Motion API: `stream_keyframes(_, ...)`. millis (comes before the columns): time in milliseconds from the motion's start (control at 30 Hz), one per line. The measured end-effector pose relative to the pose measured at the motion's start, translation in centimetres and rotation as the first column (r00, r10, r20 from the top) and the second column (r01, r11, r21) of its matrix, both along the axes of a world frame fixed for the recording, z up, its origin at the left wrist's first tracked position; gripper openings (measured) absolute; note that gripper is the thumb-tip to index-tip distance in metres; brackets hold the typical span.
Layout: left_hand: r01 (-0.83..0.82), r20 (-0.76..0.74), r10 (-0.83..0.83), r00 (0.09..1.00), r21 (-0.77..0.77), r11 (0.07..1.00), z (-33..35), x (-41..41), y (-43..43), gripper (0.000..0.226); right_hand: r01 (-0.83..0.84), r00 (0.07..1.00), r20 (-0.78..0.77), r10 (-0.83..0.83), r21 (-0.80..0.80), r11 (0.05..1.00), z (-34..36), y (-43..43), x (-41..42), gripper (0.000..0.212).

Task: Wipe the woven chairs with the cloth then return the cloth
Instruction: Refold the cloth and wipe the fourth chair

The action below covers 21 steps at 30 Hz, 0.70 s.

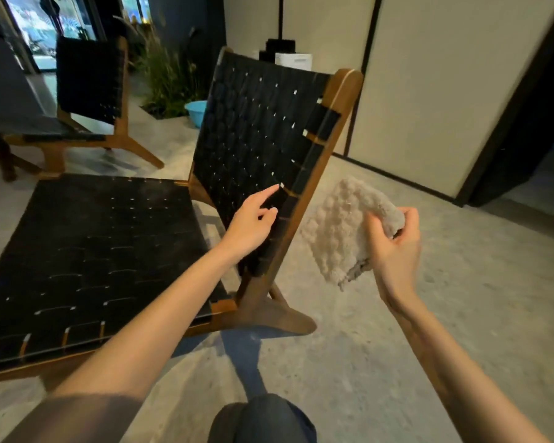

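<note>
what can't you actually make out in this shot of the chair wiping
- Head view: the near chair's front-left corner is cut off by the frame edge.
- The left hand covers the backrest webbing under it.
- The right hand hides the bunched end of the cloth it grips.
- The blue basin is partly behind the backrest; contents unseen.
- The far chair is dim and blurred.
</note>
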<state>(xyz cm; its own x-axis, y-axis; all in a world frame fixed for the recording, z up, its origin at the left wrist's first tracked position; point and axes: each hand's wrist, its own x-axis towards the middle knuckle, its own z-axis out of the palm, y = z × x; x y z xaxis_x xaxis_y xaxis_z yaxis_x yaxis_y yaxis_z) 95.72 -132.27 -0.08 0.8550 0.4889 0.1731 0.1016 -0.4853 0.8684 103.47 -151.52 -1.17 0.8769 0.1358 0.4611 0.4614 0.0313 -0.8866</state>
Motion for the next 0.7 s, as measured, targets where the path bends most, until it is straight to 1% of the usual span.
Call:
stream_keyframes(67,0.022,0.009,-0.023,1.0,0.02,1.0,1.4,1.6,-0.6,0.052,0.001,1.0,-0.016,0.001,0.103,0.995,2.2,0.9,1.5,0.015)
stream_keyframes(167,0.074,-0.013,-0.073,0.997,0.039,0.997,2.4,3.2,-0.9,0.063,-0.021,1.0,-0.013,0.023,0.156,0.987,5.9,4.4,3.8,0.017)
stream_keyframes(233,0.079,-0.02,-0.08,0.997,-0.013,0.997,2.5,3.5,-0.6,0.064,-0.031,0.999,0.043,0.028,0.071,0.997,8.0,7.4,4.9,0.02)
stream_keyframes(300,0.077,-0.018,-0.079,0.997,-0.09,0.993,2.4,3.5,0.0,0.062,-0.102,0.987,0.121,0.107,-0.05,0.994,8.8,10.0,5.6,0.023)
stream_keyframes(367,0.08,-0.044,-0.084,0.995,-0.101,0.992,2.3,3.5,0.3,0.063,-0.162,0.965,0.193,0.177,-0.093,0.982,8.6,11.5,6.1,0.022)
stream_keyframes(400,0.084,-0.06,-0.089,0.994,-0.092,0.992,2.3,3.5,0.4,0.064,-0.165,0.961,0.21,0.181,-0.092,0.982,8.4,11.9,6.4,0.026)
stream_keyframes(467,0.103,-0.081,-0.109,0.991,-0.075,0.992,2.2,3.6,0.7,0.068,-0.128,0.964,0.224,0.141,-0.073,0.989,8.2,12.5,6.6,0.037)
stream_keyframes(600,0.151,-0.103,-0.152,0.983,-0.024,0.988,1.4,3.6,1.4,0.075,0.049,0.971,0.233,-0.043,-0.022,0.999,8.6,13.9,6.4,0.053)
stream_keyframes(700,0.191,-0.094,-0.191,0.977,-0.009,0.982,-0.1,3.0,2.2,0.076,0.131,0.958,0.256,-0.131,0.016,0.991,7.7,14.4,6.8,0.064)
